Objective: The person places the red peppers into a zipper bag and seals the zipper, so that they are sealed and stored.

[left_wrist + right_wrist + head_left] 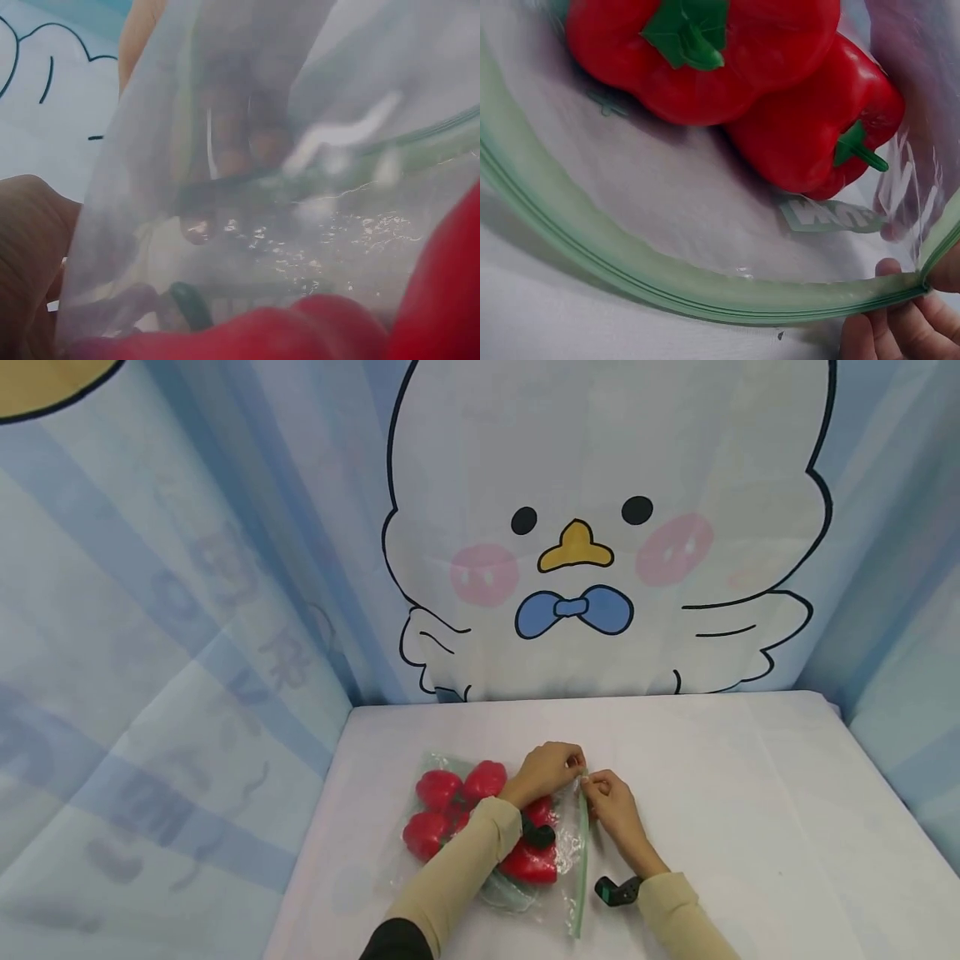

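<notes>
A clear zip bag (572, 893) with a green zip strip (727, 311) lies on the table, its mouth edge toward the right. Several red bell peppers (426, 835) with green stems are inside it. My left hand (546, 770) reaches across the bag and pinches its far corner at the end of the strip. Right beside it, my right hand (617, 810) pinches the strip at the same corner between thumb and fingers. In the right wrist view the strip bows in a curve below a pepper (705, 82). Clear plastic and a red pepper (300, 330) fill much of the left wrist view.
The white table (750, 810) extends to the right of the bag. A pale blue curtain (187, 693) hangs at the left, and a cloth printed with a cartoon bird (570, 460) rises behind the table. Each wrist carries a small black camera (617, 891).
</notes>
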A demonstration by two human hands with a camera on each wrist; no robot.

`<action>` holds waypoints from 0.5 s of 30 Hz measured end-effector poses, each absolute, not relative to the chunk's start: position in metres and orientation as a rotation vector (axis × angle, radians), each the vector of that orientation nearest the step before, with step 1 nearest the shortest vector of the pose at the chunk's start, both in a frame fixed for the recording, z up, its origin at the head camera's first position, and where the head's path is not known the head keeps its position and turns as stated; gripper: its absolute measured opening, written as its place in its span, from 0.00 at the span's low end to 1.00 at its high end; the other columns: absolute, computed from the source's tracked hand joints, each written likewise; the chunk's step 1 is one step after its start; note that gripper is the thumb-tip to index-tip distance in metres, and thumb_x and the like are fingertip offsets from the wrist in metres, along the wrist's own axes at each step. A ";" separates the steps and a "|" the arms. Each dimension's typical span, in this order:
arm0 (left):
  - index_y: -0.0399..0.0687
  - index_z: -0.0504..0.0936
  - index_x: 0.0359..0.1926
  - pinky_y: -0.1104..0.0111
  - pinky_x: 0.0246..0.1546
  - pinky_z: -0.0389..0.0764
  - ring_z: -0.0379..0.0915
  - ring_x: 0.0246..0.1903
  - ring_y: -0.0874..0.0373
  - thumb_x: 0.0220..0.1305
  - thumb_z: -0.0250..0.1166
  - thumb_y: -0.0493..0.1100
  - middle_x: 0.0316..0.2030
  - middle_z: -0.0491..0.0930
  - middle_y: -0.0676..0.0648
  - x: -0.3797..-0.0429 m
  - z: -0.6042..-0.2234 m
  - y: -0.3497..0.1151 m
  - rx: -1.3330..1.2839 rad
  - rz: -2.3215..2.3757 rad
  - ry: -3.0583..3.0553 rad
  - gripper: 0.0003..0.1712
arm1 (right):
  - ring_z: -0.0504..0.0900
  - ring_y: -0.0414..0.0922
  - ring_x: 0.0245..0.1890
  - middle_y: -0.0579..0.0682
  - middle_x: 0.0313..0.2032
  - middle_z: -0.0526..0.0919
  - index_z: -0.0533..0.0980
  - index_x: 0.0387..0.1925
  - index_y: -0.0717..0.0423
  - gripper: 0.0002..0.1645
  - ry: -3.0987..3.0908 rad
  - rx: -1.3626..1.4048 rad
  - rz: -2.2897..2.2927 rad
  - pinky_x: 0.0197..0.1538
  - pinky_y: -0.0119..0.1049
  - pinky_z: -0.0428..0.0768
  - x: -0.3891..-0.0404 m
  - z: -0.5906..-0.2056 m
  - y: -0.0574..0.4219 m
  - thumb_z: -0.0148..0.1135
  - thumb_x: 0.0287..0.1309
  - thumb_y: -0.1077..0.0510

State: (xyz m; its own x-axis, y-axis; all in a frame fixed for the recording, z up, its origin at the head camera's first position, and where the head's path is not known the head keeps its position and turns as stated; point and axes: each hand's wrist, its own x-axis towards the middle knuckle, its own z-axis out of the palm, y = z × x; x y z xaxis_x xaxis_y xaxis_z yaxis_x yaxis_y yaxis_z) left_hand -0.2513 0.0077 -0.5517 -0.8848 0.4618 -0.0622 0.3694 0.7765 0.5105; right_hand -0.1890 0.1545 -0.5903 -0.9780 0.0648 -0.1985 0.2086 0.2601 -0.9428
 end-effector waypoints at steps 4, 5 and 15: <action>0.57 0.86 0.41 0.76 0.28 0.70 0.70 0.29 0.66 0.74 0.65 0.47 0.38 0.87 0.55 -0.251 -0.554 0.008 0.656 0.711 2.811 0.05 | 0.75 0.39 0.22 0.43 0.22 0.80 0.74 0.48 0.68 0.12 2.417 0.275 -1.809 0.25 0.29 0.76 -0.186 -0.590 0.152 0.57 0.75 0.59; 0.57 0.86 0.41 0.76 0.27 0.70 0.70 0.29 0.66 0.74 0.65 0.47 0.38 0.86 0.55 -0.251 -0.554 0.008 0.657 0.705 2.810 0.05 | 0.75 0.39 0.22 0.44 0.21 0.80 0.74 0.47 0.68 0.12 2.418 0.280 -1.810 0.25 0.29 0.76 -0.185 -0.590 0.152 0.57 0.75 0.60; 0.54 0.86 0.42 0.77 0.32 0.73 0.72 0.31 0.66 0.74 0.64 0.46 0.40 0.88 0.53 -0.257 -0.556 0.001 0.666 0.793 2.797 0.06 | 0.73 0.37 0.20 0.45 0.22 0.81 0.74 0.46 0.67 0.11 2.387 0.267 -1.810 0.26 0.27 0.74 -0.175 -0.591 0.148 0.57 0.74 0.60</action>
